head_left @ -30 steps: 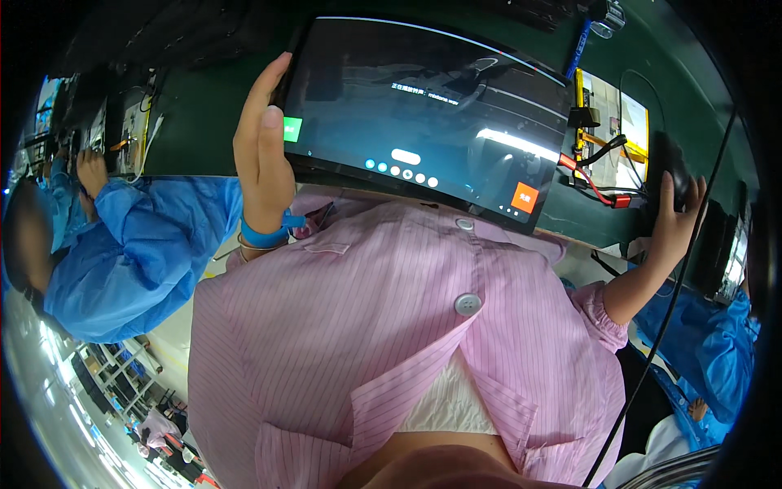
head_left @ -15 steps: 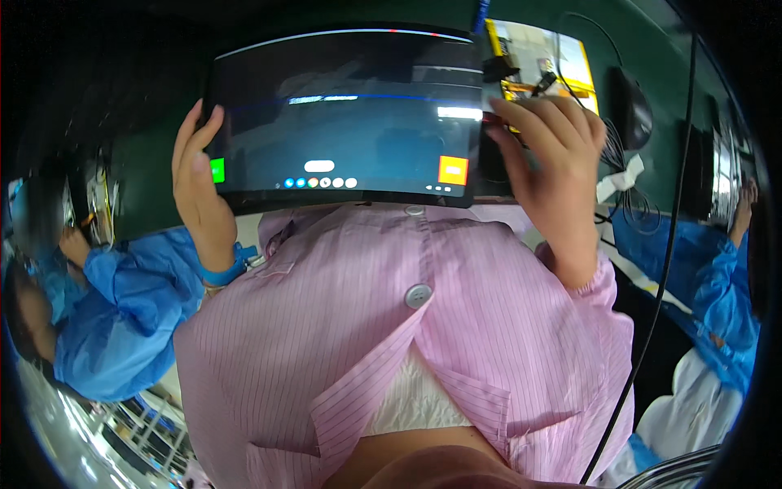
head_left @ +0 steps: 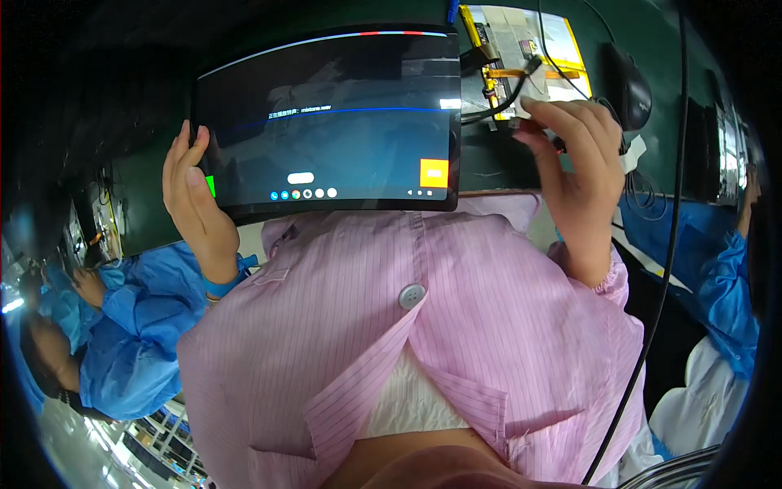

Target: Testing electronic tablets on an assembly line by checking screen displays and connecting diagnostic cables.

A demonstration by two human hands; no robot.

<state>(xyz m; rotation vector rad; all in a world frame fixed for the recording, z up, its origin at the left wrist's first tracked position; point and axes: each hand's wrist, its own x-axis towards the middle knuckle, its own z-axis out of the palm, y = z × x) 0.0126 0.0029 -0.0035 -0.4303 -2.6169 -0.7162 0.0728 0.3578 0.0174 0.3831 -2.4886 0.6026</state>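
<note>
The left hand (head_left: 195,200) clasps the tablet (head_left: 330,122) at its left edge; right of the tablet, the right hand (head_left: 574,167) seemingly pinches a cable connector (head_left: 521,124).

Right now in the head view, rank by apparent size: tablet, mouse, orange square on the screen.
1. tablet, largest by far
2. mouse, though it sits farther back, near the curved rim, so its true size is unsure
3. orange square, smallest

Single head-mounted fisheye view, looking steeply down the wearer's front. The pink striped smock (head_left: 391,326) fills the lower centre at very close range; the tablet (head_left: 326,122) and green tabletop (head_left: 643,33) lie just beyond, toward the upper edge. Straight edges bow near the dark circular rim. No second view overlaps.
</note>
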